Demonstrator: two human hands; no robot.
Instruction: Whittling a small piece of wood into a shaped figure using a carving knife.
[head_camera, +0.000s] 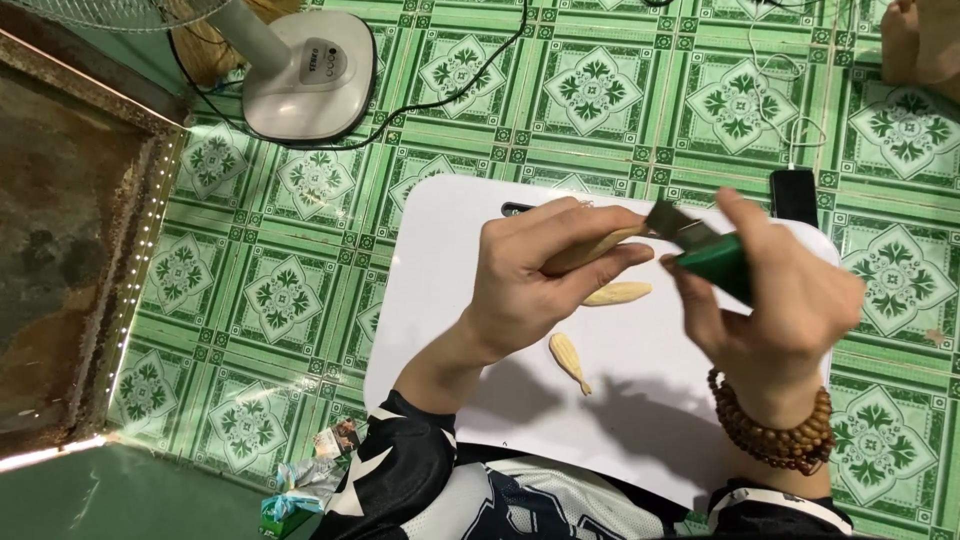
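My left hand (545, 270) is closed around a pale wooden piece (600, 245) above a white board (440, 300). My right hand (775, 295) grips a green-handled knife (715, 255), and its short blade (670, 222) touches the tip of the held piece. Two carved, ribbed pale wooden pieces lie on the board: one (618, 294) just under my left fingers, the other (568, 360) nearer my body. A brown bead bracelet (775, 430) circles my right wrist.
The white board rests over my lap on a green patterned tile floor (300, 290). A white fan base (305, 75) with a black cable stands at the back left. A dark phone (795, 195) lies beyond the board. Another person's foot (920, 40) shows top right. Crumpled wrappers (310, 480) lie at lower left.
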